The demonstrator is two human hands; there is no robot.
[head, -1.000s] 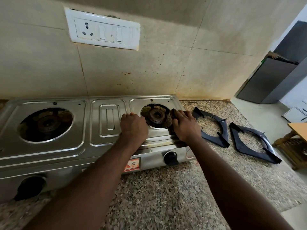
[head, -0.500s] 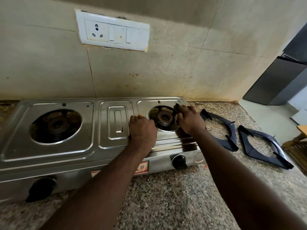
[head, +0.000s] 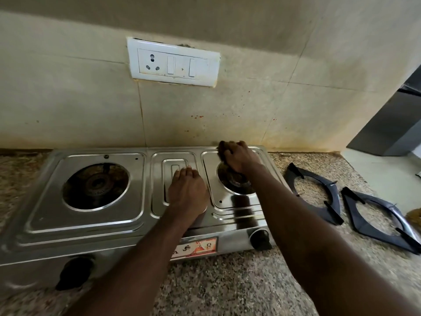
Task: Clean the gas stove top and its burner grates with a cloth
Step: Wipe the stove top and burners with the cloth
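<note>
A steel two-burner gas stove stands on a speckled granite counter against the tiled wall. My left hand rests palm down on the raised centre panel, fingers straight. My right hand grips a small dark brown cloth at the back edge of the right burner section, above the right burner. The left burner is uncovered. Two black burner grates lie on the counter to the right of the stove.
Two black knobs sit on the stove's front face. A white socket and switch plate is on the wall above. A grey cabinet stands at the far right beyond the counter end.
My right hand has moved with the cloth from the right burner's front rim to the back edge of the stove. My left hand has slid left onto the centre panel.
</note>
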